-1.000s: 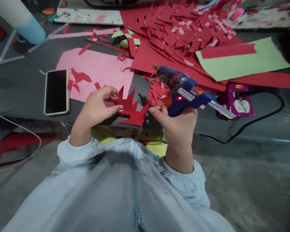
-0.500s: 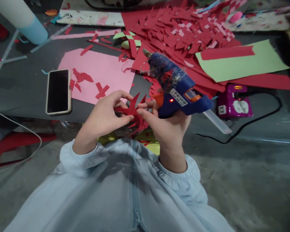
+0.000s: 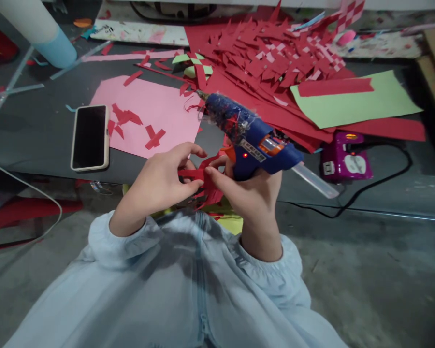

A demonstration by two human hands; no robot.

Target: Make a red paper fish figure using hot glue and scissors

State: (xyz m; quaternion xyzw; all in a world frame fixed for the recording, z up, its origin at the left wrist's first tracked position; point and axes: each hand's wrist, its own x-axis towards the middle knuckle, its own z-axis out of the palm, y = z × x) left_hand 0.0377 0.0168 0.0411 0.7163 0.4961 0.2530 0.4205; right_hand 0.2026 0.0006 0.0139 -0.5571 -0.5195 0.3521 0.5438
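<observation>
A red paper cutout with pointed strips (image 3: 210, 192) is held between my two hands in front of my jacket. My left hand (image 3: 159, 179) pinches one of its strips between thumb and fingers. The thumb and forefinger of my right hand (image 3: 252, 193) grip the cutout's other side. That same hand also keeps hold of a blue hot glue gun (image 3: 235, 116), its nozzle pointing up and left and a small red light lit. A clear glue stick (image 3: 315, 181) sticks out of its back end. The fingers partly hide the cutout.
Pink paper (image 3: 155, 106) with red scraps lies beyond my left hand, beside a phone (image 3: 90, 137). A heap of red cut paper (image 3: 268, 48) and a green sheet (image 3: 358, 106) lie farther back. At right sits a purple power adapter (image 3: 346, 157) with a black cord (image 3: 391, 181).
The glue gun has shifted left and its nozzle has dipped slightly. The cutout has turned in my fingers, and its upright points no longer show. Both hands keep their grip.
</observation>
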